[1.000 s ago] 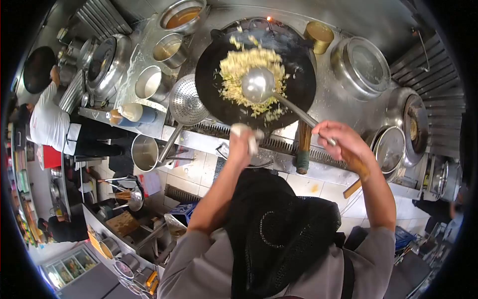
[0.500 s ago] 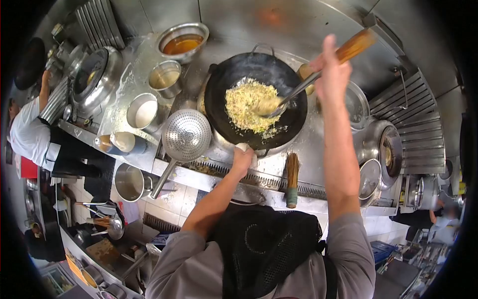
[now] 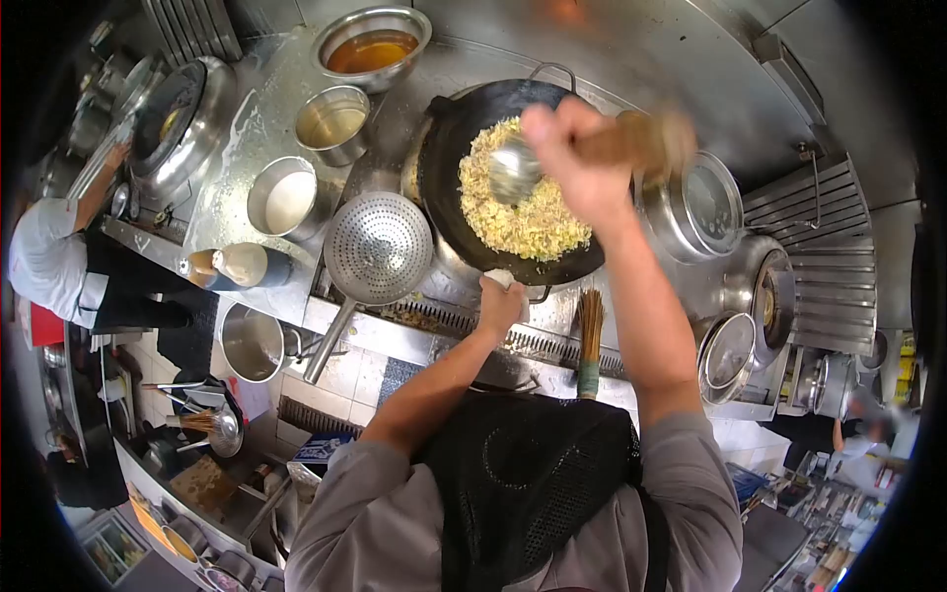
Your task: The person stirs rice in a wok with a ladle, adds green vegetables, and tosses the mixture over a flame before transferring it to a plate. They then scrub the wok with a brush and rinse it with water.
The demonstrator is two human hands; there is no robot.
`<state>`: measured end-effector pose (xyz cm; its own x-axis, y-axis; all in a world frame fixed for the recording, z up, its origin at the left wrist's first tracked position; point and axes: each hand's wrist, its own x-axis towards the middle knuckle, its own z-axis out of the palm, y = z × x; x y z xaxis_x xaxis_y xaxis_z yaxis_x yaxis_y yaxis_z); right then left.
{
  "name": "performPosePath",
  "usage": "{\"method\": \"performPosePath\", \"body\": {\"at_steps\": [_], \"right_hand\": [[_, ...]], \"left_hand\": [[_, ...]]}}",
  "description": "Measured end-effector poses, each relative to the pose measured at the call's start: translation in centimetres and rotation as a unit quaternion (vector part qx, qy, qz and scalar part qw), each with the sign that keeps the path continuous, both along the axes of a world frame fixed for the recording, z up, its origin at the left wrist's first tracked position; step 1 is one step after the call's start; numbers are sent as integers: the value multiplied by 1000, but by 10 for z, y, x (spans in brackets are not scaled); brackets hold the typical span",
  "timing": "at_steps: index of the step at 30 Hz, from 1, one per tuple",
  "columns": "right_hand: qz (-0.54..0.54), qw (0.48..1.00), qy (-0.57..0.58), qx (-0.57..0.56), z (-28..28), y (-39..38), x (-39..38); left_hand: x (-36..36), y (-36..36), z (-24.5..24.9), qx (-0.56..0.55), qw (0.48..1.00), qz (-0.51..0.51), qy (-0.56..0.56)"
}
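A black wok sits on the burner, holding fried rice with yellow egg bits. My right hand is closed around the wooden handle of a ladle. The ladle's metal bowl, smeared by motion, is over the left part of the rice. At the wok's near rim, my left hand grips a folded pale cloth against the wok beside its near loop handle. Whether the fingers also hold that handle is hidden.
Left of the wok lies a perforated strainer. Metal pots and a bowl of amber liquid stand beyond it, with sauce bottles nearer. A bamboo brush rests at the front edge. Another person works at far left.
My right hand has moved left and lower over the wok, bringing the ladle to the rice's left side. The rice is spread wider. My left hand stays at the near rim.
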<state>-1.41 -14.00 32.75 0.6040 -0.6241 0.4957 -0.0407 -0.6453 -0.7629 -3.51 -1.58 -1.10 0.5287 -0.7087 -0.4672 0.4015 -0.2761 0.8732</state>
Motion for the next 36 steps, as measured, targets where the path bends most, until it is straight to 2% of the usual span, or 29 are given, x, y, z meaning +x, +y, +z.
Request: {"method": "performPosePath", "body": {"at_steps": [1,3,4,5,6,7,8,9,10,11,12,13,15,17,18,19,20,21,22,23,24,25,27,28,29,31,33,34,36], "right_hand": [[101,988,-89,-81,-25,10,4],[212,974,63,-56,-44,18,-6],[193,977,92,-9,-51,13,-6],[172,977,122,40,-57,6,-7],[127,985,116,5,-50,8,-11],[126,985,120,3,-35,15,-28],[118,988,86,-53,-19,33,-55],[108,987,54,-104,-13,44,-72],[109,987,60,-101,-43,42,-75],[-56,996,25,-68,-98,39,-82],[-226,974,-9,-29,-129,43,-91],[-104,901,-222,358,-122,24,-85],[-154,944,-154,247,-51,5,-79],[-156,952,-198,176,-32,25,-102],[-247,929,-249,115,-59,27,-93],[-238,917,-276,161,-89,20,-84],[-183,912,-314,188,-103,6,-79],[-126,904,-351,211,-109,-11,-74],[-217,894,-314,235,-86,-25,-77],[-241,882,-314,257,-64,-29,-91],[-265,891,-309,201,-49,-30,-116],[-287,898,-299,147,-43,-31,-131],[-305,887,-322,128,-78,-45,-114],[-330,871,-349,101,-98,-49,-105],[-245,872,-396,151,-109,-49,-88],[-206,891,-346,209,-92,-51,-82],[-322,882,-299,169,-53,-49,-102],[-320,892,-310,77,-48,-59,-125],[-333,875,-339,91,-61,-72,-101]], "left_hand": [[1,-2,-5,2,1000,-2,3],[6,-2,1,15,999,-9,30],[4,2,4,-2,998,-12,-63],[2,5,9,3,998,-13,-57],[3,9,12,27,999,-22,-21],[7,2,16,40,999,-24,13],[9,5,42,-17,999,-11,31],[6,7,38,-13,999,-12,39],[3,6,32,-12,1000,-4,26],[4,4,29,-14,1000,3,10],[8,5,32,34,999,-33,-5],[9,7,34,37,999,-40,-4],[10,6,36,8,999,-28,17],[11,2,32,4,999,-28,24],[12,3,42,0,998,-25,50],[13,5,47,-3,997,-24,74],[17,5,40,38,996,-73,47],[15,5,30,37,995,-79,44],[12,5,20,22,998,-56,13],[14,4,16,6,999,-32,-20],[19,5,28,27,997,-64,30],[23,3,43,27,997,-59,29],[23,7,65,69,995,-71,32],[22,10,59,70,994,-75,31],[22,6,44,46,995,-82,28],[23,7,23,3,995,-92,25],[22,9,33,15,997,-78,8],[23,7,36,28,998,-57,1],[27,6,21,33,997,-71,0]]}}
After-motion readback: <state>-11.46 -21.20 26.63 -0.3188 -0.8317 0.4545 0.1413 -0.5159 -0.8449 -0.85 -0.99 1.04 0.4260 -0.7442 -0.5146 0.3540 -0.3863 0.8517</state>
